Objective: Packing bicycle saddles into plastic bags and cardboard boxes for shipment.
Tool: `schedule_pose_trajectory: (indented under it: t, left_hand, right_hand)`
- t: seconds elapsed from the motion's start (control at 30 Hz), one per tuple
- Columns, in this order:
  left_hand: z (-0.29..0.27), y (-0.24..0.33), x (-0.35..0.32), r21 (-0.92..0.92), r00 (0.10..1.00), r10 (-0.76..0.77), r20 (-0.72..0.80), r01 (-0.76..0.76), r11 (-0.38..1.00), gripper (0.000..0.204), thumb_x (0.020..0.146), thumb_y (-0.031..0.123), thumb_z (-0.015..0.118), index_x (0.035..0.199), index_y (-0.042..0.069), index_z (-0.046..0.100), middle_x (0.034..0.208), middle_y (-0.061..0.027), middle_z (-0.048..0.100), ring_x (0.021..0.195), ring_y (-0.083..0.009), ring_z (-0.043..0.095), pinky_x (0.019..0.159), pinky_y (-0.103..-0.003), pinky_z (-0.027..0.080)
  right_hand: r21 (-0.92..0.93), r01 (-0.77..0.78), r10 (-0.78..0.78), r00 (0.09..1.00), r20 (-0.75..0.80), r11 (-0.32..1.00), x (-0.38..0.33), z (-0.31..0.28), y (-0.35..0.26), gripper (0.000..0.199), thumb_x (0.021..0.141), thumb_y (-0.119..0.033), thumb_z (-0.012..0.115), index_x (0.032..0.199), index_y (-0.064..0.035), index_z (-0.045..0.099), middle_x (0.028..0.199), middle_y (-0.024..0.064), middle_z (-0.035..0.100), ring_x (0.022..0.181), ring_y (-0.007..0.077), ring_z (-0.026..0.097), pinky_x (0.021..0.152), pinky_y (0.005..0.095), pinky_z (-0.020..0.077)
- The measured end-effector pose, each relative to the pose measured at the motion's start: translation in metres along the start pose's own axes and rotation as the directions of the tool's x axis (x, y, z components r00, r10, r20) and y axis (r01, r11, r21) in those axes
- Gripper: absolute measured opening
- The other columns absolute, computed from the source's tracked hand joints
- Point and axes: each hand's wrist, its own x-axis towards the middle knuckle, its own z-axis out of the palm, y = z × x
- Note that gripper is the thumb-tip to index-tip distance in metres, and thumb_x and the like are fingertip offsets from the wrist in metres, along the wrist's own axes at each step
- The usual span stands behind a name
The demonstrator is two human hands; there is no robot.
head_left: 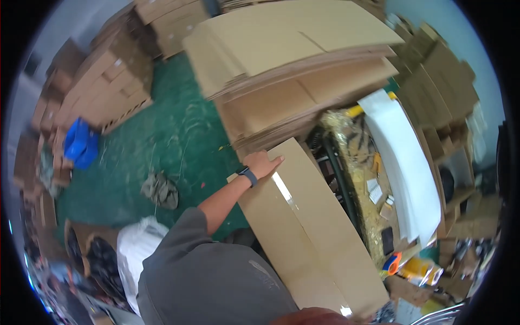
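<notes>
Head view: left hand (264, 163) flat, released, on far end of taped carton (309, 227). Right hand (314, 317) at near end; grip state unclear. Step: steadying carton. Next move needs firm two-end hold.

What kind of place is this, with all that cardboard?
Probably a packing workshop or box warehouse. Flat cardboard sheets are piled high, more box stacks stand on the green floor, and the left hand rests on a taped box.

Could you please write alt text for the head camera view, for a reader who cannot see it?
A person's left hand, a dark watch at its wrist, rests flat on the far end of a long, taped, brown cardboard box. Beyond it rise stacks of flattened brown cardboard sheets on a green floor.
</notes>
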Motion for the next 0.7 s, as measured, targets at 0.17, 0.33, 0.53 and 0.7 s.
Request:
schedule_pose_trajectory:
  t: [0.17, 0.33, 0.53, 0.7]
  left_hand:
    - [-0.028, -0.173, -0.104, -0.176, 0.974, -0.215, -0.077, 0.199, 0.964, 0.086, 0.092, 0.079, 0.052, 0.108, -0.002, 0.078, 0.106, -0.0292, 0.076, 0.101, -0.0427, 0.075, 0.086, -0.051, 0.059]
    - [-0.011, -0.331, -0.147, -0.188, 0.935, -0.342, -0.089, 0.321, 0.928, 0.083, 0.095, 0.075, 0.051, 0.110, -0.002, 0.077, 0.106, -0.0281, 0.077, 0.102, -0.0422, 0.075, 0.090, -0.051, 0.059]
    - [-0.104, -0.529, -0.143, -0.292, 0.839, -0.536, -0.095, 0.491, 0.821, 0.083, 0.095, 0.075, 0.050, 0.111, -0.002, 0.076, 0.109, -0.0270, 0.077, 0.105, -0.0414, 0.075, 0.091, -0.051, 0.059]
    - [-0.229, -0.721, -0.112, -0.374, 0.736, -0.657, -0.165, 0.569, 0.732, 0.082, 0.095, 0.074, 0.051, 0.113, -0.003, 0.075, 0.110, -0.0265, 0.077, 0.106, -0.0421, 0.074, 0.091, -0.050, 0.059]
  right_hand:
    - [-0.157, 0.009, 0.025, 0.977, 0.213, 0.988, 0.048, 0.101, -0.018, 0.075, 0.108, -0.064, 0.044, 0.157, -0.0074, 0.047, 0.142, 0.0149, 0.065, 0.126, 0.0322, 0.064, 0.102, 0.0483, 0.0565]
    - [-0.278, 0.114, 0.022, 0.897, 0.442, 0.954, 0.102, 0.302, -0.014, 0.075, 0.107, -0.064, 0.044, 0.157, -0.0077, 0.047, 0.144, 0.0149, 0.064, 0.128, 0.0323, 0.063, 0.103, 0.0486, 0.0558]
    - [-0.394, 0.186, 0.121, 0.761, 0.637, 0.900, 0.137, 0.600, 0.091, 0.075, 0.107, -0.064, 0.045, 0.157, -0.0080, 0.046, 0.145, 0.0148, 0.062, 0.129, 0.0324, 0.062, 0.105, 0.0490, 0.0551]
    - [-0.428, 0.220, 0.203, 0.637, 0.744, 0.877, 0.139, 0.860, 0.258, 0.076, 0.107, -0.064, 0.045, 0.158, -0.0083, 0.046, 0.147, 0.0147, 0.061, 0.130, 0.0325, 0.061, 0.106, 0.0494, 0.0545]
